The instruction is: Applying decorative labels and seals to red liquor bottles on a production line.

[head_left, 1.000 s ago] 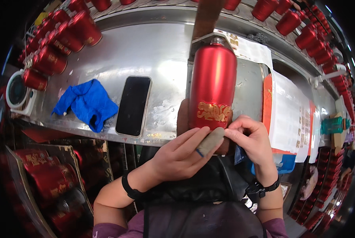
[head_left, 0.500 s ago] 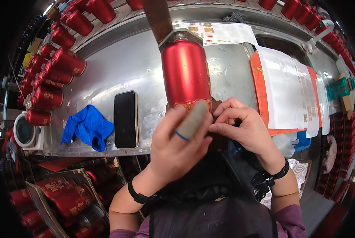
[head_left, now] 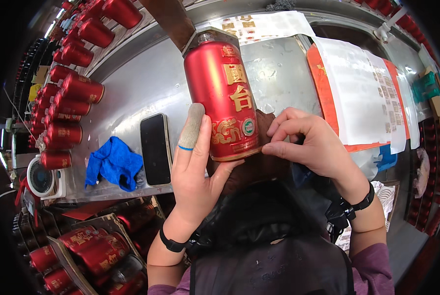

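A shiny red bottle (head_left: 207,93) with raised gold characters, a gold pattern and a small round green-and-white emblem lies tilted in front of me. Its neck rests in a metal holder (head_left: 193,39). My left hand (head_left: 195,172) cups the bottle's lower left, long fingers along its side and thumb under the base. One finger wears a beige cloth finger sleeve (head_left: 192,128) with a blue rim. At the base's right edge is my right hand (head_left: 306,142), thumb and forefinger brought together and other fingers curled. Anything between those fingertips is too small to make out.
On the metal bench (head_left: 117,93) lie a blue cloth (head_left: 114,164) and a black phone (head_left: 155,147). White printed sheets (head_left: 357,93) cover an orange-red board (head_left: 316,66) at right. Several red bottles (head_left: 62,132) line the left; more fill a crate (head_left: 75,265) below. A round dial (head_left: 40,176) stands at the bench's left end.
The bottle has turned about its length, bringing its gold characters and emblem into view. My left hand has shifted from across its base to its left side. The right hand stays pinched by the base.
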Available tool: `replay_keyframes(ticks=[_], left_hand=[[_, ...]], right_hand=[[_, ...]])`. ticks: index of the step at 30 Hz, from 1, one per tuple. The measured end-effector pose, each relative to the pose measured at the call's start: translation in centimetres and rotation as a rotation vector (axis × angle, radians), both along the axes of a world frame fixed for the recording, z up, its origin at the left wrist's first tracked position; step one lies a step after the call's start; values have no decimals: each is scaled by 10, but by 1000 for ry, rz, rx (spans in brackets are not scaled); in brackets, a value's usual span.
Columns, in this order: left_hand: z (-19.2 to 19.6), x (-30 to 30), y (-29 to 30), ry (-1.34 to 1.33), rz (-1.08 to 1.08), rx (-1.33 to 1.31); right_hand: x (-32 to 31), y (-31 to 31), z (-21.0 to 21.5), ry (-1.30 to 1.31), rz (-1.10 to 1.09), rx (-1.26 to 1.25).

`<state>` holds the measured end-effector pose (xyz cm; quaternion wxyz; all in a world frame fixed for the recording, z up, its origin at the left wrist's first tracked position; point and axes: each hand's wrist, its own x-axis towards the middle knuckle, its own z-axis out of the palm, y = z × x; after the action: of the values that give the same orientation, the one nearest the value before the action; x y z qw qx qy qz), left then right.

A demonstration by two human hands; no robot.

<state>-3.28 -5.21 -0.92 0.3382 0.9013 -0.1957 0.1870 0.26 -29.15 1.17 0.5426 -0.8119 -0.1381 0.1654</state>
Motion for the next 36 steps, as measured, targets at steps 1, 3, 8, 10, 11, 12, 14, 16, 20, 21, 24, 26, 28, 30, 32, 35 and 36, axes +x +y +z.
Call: replay_keyframes(ticks=[1,3,8,10,11,12,14,16,20,21,24,26,28,30,32,35,36], left_hand=[[-1,0,1,1,-4,3],[-3,0,2,13,-9,-30],[-8,-4,6,104,-12,-110],[-9,-3,7,129,-24,-111],[-10,-3,8,113,-25,-105],[-10,-2,8,97,-26,-99],[-10,-1,6,86,-16,-106],[-10,-1,6,75,-3,-110],[-11,-1,6,97,-6,-140],[-12,-1,6,99,-10,-147],[-14,-2,8,96,-7,-158],[-16,-3,8,98,-6,-167],[-16,-4,7,99,-7,-177],[-15,-5,6,88,15,-153],[-16,-13,8,85,38,-70],[-14,-33,12,-84,15,102],[-11,-36,15,-138,-41,127]], right_hand=[[0,1,-1,1,-4,3],[0,1,-2,2,0,10],[-1,3,4,58,7,61],[-4,3,12,72,5,67],[-6,4,16,41,6,71],[-8,5,18,10,7,75],[-11,5,19,16,-5,88],[-11,5,18,21,-14,102],[-7,3,7,-26,-2,47],[-7,3,4,-37,-9,55],[-6,5,-2,-81,-4,24],[-5,7,-5,-87,-1,20],[-4,9,-7,-96,0,16],[-4,9,-8,-81,2,58],[0,10,-11,-81,9,23],[3,10,-10,-77,27,8],[4,11,-9,-68,39,18]])
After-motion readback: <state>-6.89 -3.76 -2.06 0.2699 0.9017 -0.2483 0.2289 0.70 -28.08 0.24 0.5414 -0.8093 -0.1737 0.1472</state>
